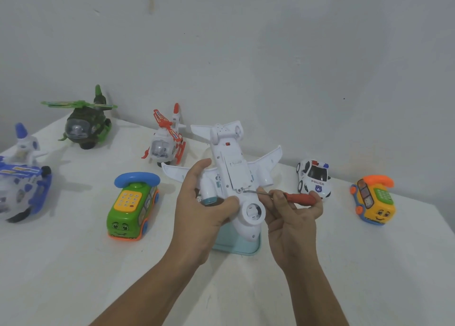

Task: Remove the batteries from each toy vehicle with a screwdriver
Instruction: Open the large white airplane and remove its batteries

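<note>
Left hand (204,210): nearest me with its forearm, curled round the toy plane (234,168) at the wing root and engine, firm hold.
Right hand (293,217): thumb and fingers pinch the screwdriver (299,199) by its handle.
Screwdriver: red handle, thin metal shaft, tip at the near end of the plane's belly panel; I can't tell if it's seated in a screw.
Plane look: white, belly up, nose toward me, tail toward the wall; long flat cover on the belly, small red switch near the tail, round ring near the nose, teal-tipped engine under my left fingers.
Plane place: held up over a pale blue tray (236,247), centre of the white table (73,264).
Left side: green bus phone (130,207), red-white helicopter (165,141), green helicopter (83,123), blue helicopter (19,175).
Right side: police car (314,179), yellow bus phone (373,202).
</note>
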A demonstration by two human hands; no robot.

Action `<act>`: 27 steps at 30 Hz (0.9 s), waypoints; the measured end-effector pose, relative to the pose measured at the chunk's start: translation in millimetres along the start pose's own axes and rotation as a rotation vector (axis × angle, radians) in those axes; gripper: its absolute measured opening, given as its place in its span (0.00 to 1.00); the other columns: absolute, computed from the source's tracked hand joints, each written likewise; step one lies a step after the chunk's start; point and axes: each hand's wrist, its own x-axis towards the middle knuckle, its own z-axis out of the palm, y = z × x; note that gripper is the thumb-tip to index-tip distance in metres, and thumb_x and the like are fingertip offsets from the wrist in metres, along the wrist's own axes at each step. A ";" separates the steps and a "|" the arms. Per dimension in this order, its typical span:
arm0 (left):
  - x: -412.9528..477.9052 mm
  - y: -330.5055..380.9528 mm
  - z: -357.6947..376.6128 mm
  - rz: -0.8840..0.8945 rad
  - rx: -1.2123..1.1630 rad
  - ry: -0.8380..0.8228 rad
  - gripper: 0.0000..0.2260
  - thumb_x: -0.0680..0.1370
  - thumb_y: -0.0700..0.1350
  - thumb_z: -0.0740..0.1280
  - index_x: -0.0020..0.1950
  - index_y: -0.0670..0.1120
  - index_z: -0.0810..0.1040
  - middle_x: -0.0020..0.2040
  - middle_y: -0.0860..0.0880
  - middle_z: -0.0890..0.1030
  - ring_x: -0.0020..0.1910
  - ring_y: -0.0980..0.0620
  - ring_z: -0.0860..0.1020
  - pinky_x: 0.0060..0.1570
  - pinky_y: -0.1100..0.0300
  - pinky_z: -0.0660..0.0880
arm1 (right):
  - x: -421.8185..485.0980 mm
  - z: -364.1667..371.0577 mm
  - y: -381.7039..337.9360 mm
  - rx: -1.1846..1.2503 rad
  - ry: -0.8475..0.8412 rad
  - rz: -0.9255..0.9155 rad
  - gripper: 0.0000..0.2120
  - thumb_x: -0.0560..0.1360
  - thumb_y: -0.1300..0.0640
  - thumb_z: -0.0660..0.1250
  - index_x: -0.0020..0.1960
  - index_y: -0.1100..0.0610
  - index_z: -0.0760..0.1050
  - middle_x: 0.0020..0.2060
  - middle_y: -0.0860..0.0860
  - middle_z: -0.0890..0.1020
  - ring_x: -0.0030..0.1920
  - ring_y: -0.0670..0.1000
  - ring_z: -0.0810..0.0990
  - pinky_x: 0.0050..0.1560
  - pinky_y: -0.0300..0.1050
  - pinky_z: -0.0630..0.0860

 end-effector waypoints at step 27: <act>-0.9 -9.5 -4.9 -0.030 0.011 0.012 0.34 0.60 0.38 0.75 0.58 0.68 0.75 0.51 0.60 0.84 0.49 0.53 0.84 0.51 0.43 0.82 | -0.5 -7.1 -17.8 -0.151 0.031 0.040 0.31 0.77 0.69 0.63 0.68 0.42 0.57 0.33 0.58 0.79 0.37 0.62 0.81 0.40 0.57 0.81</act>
